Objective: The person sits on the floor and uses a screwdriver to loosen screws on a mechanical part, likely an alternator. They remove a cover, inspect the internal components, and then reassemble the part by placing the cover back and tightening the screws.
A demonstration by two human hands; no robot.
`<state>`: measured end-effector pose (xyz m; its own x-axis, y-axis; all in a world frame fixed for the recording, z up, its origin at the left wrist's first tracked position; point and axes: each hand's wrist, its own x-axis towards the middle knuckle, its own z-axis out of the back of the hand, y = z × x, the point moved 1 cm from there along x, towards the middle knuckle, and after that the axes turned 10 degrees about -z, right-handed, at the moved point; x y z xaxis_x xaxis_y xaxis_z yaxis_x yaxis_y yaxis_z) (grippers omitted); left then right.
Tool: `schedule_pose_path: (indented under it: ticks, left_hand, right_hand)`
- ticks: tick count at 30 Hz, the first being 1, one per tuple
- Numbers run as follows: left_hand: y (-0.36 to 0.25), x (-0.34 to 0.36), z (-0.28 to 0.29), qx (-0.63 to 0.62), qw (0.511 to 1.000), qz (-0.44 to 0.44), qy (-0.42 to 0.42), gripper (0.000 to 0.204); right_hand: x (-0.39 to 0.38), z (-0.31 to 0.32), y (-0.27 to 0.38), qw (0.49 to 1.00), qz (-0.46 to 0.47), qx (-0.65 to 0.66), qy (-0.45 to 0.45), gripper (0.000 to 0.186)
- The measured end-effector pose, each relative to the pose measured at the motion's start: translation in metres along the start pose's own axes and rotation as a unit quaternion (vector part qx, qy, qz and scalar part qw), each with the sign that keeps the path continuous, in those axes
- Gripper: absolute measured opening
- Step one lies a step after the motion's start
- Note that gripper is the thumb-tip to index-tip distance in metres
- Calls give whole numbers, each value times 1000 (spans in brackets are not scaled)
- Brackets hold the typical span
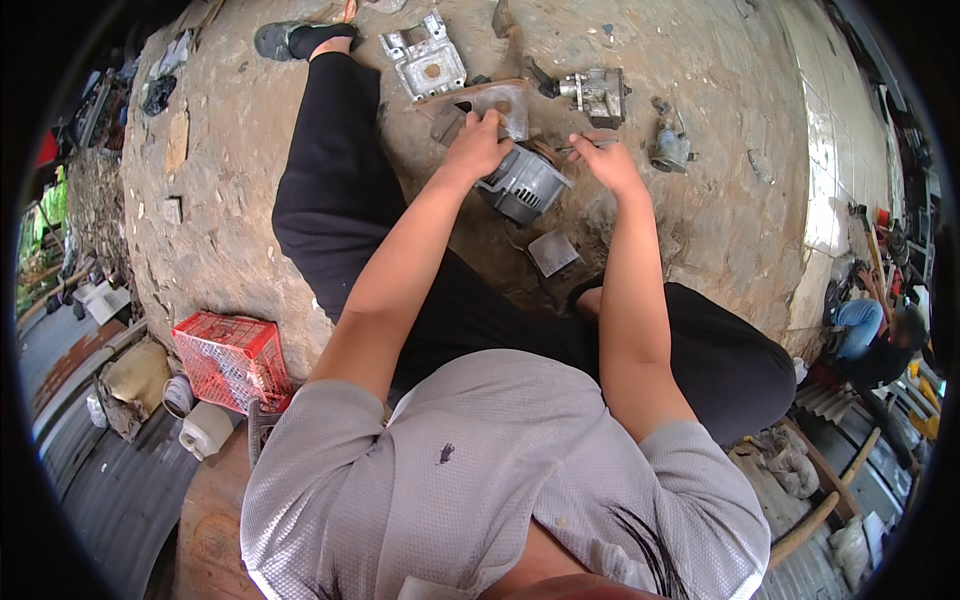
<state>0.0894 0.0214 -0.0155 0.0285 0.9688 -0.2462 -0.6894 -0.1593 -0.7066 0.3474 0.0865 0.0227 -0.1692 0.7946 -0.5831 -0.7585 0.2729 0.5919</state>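
Note:
A grey alternator [527,185] with slots in its casing stands on the ground between my legs. My left hand [479,146] is curled against its upper left edge, gripping it; some fingertips are hidden. At its upper right, my right hand [606,165] is closed on a thin metal tool [572,150], whose tip points toward the brownish end of the alternator [540,150]. The tool's exact kind is too small to tell. Just beyond my left hand lies a bent metal plate [512,103].
Farther off lie a cast metal housing [424,57], a metal assembly [597,95] and a smaller metal part [672,145]. Nearer is a flat grey piece [553,253]. A red plastic crate [232,360] and white jug [207,430] stand left. Another person [885,340] sits far right.

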Motion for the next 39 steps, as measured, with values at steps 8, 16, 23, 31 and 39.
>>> schedule_pose_path:
  ticks: [8, 16, 23, 31, 39]
  left_hand:
    - [3, 4, -5, -14, 1000, 12, 10, 52]
    - [9, 8, -7, -17, 1000, -2, 22, 53]
    - [10, 6, -6, -27, 999, -31, 13, 54]
    - [10, 8, -1, -36, 998, -22, 42, 56]
    - [10, 7, 0, -36, 998, -18, 42, 54]
  right_hand:
    - [-76, -23, 33, 984, 161, -63, -49, 20]
    - [-106, -73, 20, 993, 109, 44, -25, 16]
    - [-85, -75, -1, 948, 236, -21, -214, 15]
    - [-93, -80, 2, 974, 182, 32, -133, 17]
    - [-93, -72, 0, 976, 196, 15, -95, 16]
